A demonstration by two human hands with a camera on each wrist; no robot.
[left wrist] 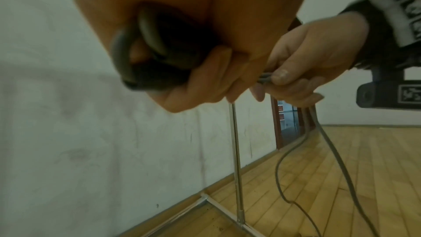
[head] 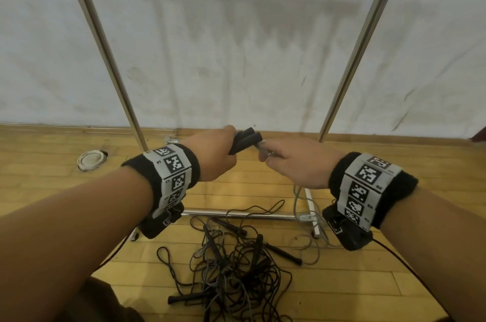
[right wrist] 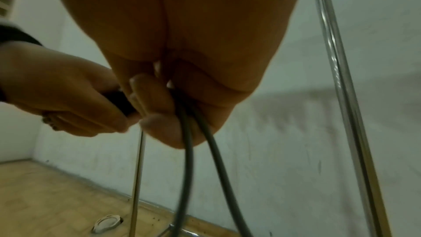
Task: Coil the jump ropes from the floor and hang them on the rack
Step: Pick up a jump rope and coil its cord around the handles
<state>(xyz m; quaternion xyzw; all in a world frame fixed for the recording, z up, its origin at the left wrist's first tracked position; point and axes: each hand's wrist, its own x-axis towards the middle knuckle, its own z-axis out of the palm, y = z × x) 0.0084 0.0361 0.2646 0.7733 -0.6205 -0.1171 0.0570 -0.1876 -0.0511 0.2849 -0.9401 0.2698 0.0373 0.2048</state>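
From the head view, most of the work is judged undone: a tangle of jump ropes (head: 236, 269) lies on the floor below the rack (head: 352, 58), on which nothing is seen hung. Two black handles (head: 244, 141) are gripped in the left hand (head: 213, 156). In the left wrist view, a grey cord (left wrist: 264, 79) is pinched by the right hand (left wrist: 303, 64). In the right wrist view, both strands hang down from the curled fingers (right wrist: 157, 96).

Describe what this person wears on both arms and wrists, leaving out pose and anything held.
Both forearms are bare, with no sleeves. The left hand and right hand wear no gloves. Each wrist carries a fuzzy black wristband wrapped with a white strip of square black-and-white coded markers. Under each wrist hangs a small black camera box, and a thin black cable trails from the right one.
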